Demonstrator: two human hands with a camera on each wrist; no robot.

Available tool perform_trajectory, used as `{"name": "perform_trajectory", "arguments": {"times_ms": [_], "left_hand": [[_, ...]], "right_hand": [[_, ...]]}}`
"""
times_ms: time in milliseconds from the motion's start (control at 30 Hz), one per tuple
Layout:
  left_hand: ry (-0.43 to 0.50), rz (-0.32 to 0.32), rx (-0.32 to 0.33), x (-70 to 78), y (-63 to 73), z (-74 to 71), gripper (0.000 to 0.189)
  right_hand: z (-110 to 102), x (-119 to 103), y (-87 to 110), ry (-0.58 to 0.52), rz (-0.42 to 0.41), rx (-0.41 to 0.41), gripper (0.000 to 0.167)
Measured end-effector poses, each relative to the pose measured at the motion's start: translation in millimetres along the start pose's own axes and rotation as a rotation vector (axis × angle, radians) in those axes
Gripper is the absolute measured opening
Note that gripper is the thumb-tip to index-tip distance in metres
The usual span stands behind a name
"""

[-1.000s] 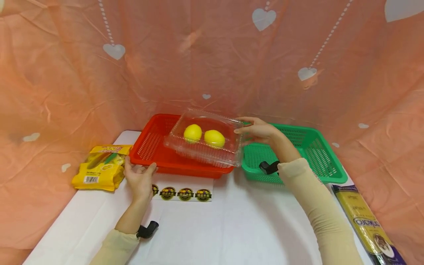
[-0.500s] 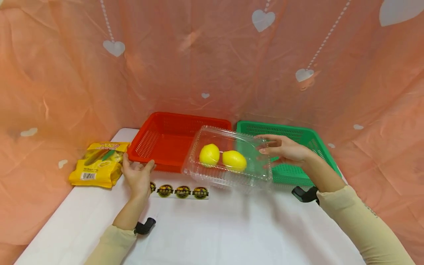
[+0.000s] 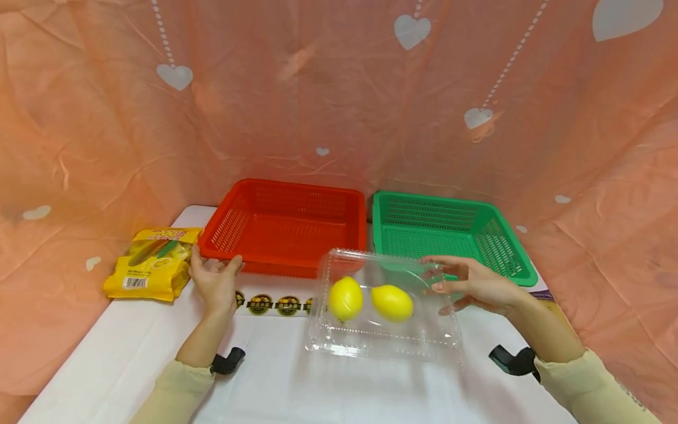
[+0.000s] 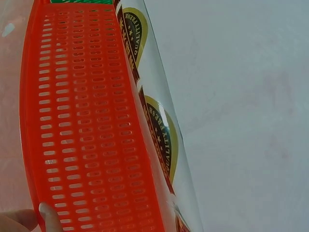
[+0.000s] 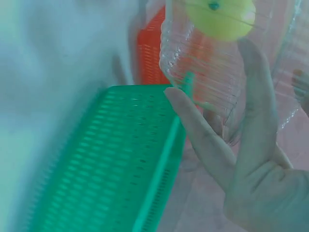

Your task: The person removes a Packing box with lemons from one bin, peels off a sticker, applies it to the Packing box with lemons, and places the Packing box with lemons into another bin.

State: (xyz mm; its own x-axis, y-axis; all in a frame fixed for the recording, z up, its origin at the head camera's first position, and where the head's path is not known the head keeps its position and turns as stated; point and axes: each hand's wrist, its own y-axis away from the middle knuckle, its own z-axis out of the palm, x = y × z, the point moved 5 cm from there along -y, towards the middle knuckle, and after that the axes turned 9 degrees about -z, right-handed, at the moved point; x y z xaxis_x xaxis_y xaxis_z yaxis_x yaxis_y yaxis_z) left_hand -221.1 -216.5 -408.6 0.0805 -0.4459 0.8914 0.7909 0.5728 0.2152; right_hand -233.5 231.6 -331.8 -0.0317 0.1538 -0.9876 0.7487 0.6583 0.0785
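In the head view my right hand [image 3: 474,285] grips the right end of a clear plastic clamshell box [image 3: 429,330], held above the white table in front of the baskets. Two yellow lemons [image 3: 345,299] lie inside it, and the box tilts toward me. The right wrist view has the fingers spread along the box wall, one lemon [image 5: 222,17] showing through. My left hand [image 3: 216,282] holds the front left corner of the red basket [image 3: 286,268]; in the left wrist view its thumb [image 4: 49,217] lies over the rim.
A green basket [image 3: 450,203] stands right of the red one. At the left lies a yellow snack bag [image 3: 148,282]. A strip of round fruit labels [image 3: 259,304] lies before the red basket. A package [image 3: 545,297] shows partly behind the right forearm. A pink curtain [image 3: 296,88] hangs behind.
My right hand has carried the box with the lemons out from over the red basket, toward me and to the right. The left hand has stayed at the basket's corner.
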Motion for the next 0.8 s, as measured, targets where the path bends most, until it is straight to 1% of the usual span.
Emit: {"name": "perform_trajectory", "arguments": {"times_ms": [200,400,667,800], "left_hand": [[0.004,0.014,-0.001,-0.4,-0.8,-0.2,0.099],[0.017,0.026,-0.004,0.1,-1.1,0.8,0.100],[0.027,0.007,-0.005,-0.7,-1.4,-0.4,0.100],[0.039,-0.003,-0.012,-0.4,-0.7,0.6,0.100]], "right_hand": [[5,27,13.0,-0.006,0.000,-0.011,0.064],[7,52,19.1,0.027,0.022,-0.013,0.065],[2,72,21.8,0.024,0.041,0.004,0.066],[0,77,22.8,0.020,0.044,0.014,0.067]]}}
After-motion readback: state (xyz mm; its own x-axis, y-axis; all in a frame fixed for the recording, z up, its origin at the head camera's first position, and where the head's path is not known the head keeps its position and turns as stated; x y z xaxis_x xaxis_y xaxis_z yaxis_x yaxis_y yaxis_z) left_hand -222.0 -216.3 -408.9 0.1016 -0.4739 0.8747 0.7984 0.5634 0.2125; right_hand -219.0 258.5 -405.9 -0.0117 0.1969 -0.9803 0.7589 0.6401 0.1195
